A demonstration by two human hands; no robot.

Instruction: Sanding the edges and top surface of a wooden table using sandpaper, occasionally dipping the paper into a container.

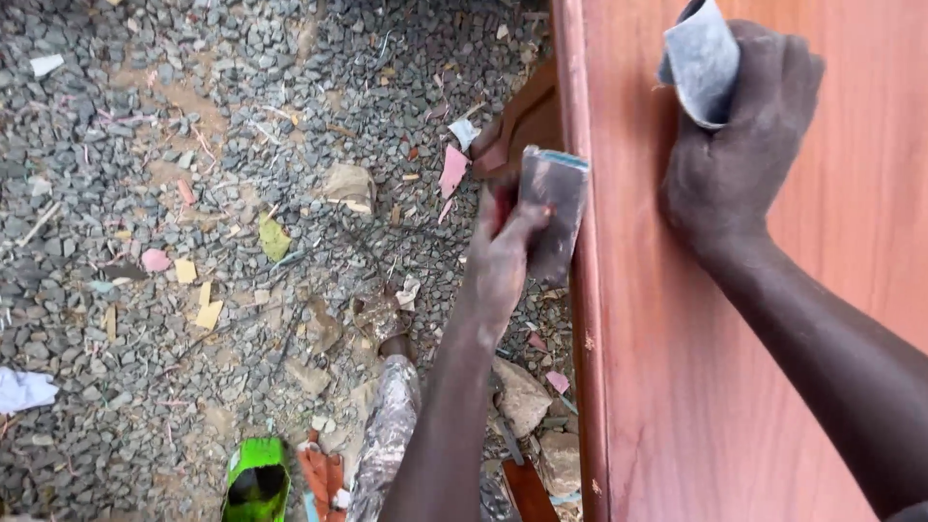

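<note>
Where gravel (pixel 193 193) lies, hands sand a door (pixel 773 338).

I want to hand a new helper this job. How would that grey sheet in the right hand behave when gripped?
The grey sheet curls over the right hand, so it is probably floppy and light. It likely needs pinching against the reddish wooden panel.

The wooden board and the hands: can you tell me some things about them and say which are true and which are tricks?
1. The left hand holds a flat scraper against the edge of the reddish wooden board. True.
2. The right hand is empty. False: it holds a curled grey sheet.
3. The ground is smooth tile. False: it is gravel with paper scraps.
4. A green shoe is near the bottom. True.
</note>
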